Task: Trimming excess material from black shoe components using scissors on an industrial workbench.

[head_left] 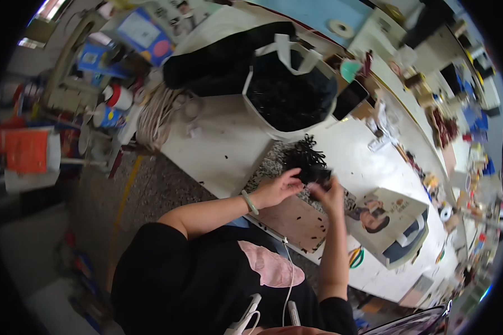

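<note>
My right hand (328, 192), smeared by motion, grips a small dark flat piece (321, 175) between its fingers. Just left of it, my left hand (279, 188) has its fingers apart, close to the piece, and I see nothing held in it. A light bangle circles my left wrist. Beyond both hands, a bundle of thin black strips (307, 151) lies on a speckled grey surface (267, 163). Nearer to me, a pinkish board (288, 215) carries several small black bits.
A white bag (257, 111) full of black material stands behind the strips, beside black cloth (218, 61). To the right lie a printed bag (391, 223) and green-and-yellow-handled scissors (356, 257). Coiled beige cord (155, 120) sits at the table's left edge.
</note>
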A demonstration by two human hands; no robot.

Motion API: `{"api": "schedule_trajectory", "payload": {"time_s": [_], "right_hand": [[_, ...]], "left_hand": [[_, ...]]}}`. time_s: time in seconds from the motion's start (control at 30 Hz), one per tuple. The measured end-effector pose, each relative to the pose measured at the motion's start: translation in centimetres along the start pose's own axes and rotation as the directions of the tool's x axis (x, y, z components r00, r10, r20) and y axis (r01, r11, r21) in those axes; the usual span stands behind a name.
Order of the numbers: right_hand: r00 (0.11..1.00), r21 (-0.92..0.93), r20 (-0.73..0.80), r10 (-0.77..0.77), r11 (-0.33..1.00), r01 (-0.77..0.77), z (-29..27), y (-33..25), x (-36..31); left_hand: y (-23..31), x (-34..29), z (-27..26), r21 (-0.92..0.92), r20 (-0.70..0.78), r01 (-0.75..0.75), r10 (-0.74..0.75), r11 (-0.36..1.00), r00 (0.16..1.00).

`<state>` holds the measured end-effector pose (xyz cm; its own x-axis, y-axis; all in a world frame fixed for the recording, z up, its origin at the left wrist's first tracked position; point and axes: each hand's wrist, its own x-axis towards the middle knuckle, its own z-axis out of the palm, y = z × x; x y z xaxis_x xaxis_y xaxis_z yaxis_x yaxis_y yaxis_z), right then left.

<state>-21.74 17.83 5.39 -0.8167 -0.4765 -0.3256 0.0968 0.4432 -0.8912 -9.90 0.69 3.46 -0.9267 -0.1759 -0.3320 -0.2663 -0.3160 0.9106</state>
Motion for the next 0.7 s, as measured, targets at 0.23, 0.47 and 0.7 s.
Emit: {"api": "schedule_trajectory", "payload": {"time_s": [0.23,0.47,0.7], "right_hand": [[0.971,0.125,0.228,-0.065,0.991,0.037,7.4,2.0,-6.7],[0.796,-0.127,0.602,-0.064,0.976,0.174,10.1,-3.3,-9.3],[0.736,-0.060,0.664,-0.130,0.972,0.226,17.9,-4.2,-9.0]], "left_hand": [[-1.0,-8.7,-3.0,0.109,-0.042,0.072,-0.068,0.991,0.997],[1.5,-18.0,-4.5,0.466,-0.218,0.099,0.006,0.879,0.976],[-2.7,-22.7,-9.5,0.323,-0.353,0.086,0.035,0.943,0.935]]}}
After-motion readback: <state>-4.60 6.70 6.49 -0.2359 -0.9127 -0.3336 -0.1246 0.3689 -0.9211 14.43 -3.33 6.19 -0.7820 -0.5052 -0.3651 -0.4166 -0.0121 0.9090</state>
